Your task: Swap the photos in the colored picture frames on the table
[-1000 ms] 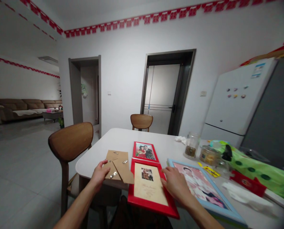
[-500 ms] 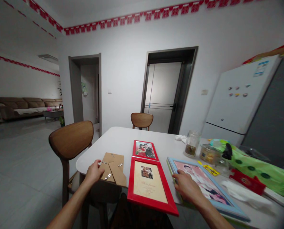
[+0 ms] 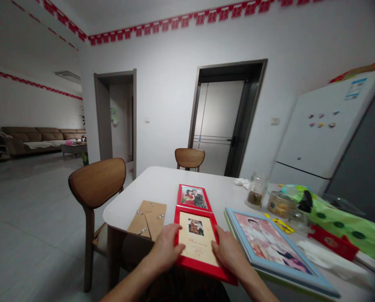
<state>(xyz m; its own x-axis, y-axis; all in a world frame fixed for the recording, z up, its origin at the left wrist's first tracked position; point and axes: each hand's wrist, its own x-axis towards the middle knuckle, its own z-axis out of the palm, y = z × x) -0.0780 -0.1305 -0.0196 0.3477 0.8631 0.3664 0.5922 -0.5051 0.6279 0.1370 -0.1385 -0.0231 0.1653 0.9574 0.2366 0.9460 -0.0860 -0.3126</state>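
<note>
My left hand (image 3: 166,246) grips the left edge of a red picture frame (image 3: 203,270), its thumb over the border. On the opposite edge, my right hand (image 3: 229,251) holds the same frame. Inside it lies a cream sheet with a small photo and faint print. Just beyond, a second red frame (image 3: 178,195) with a couple's photo lies on the white table (image 3: 152,180). Left of my hands rests a brown backing board (image 3: 154,222) with metal clips. To the right, a light blue frame (image 3: 277,247) with a pink-toned photo lies on top of another frame.
A glass jar (image 3: 256,191) and a lidded container (image 3: 281,204) stand at the table's right side. Near them are a green bag (image 3: 347,224), a red box (image 3: 334,242) and white tissue (image 3: 332,260). Wooden chairs (image 3: 99,182) stand at the left and far side.
My left hand has moved right from the backing board to the red frame. My right hand has left the blue frame's edge and moved left onto the red frame.
</note>
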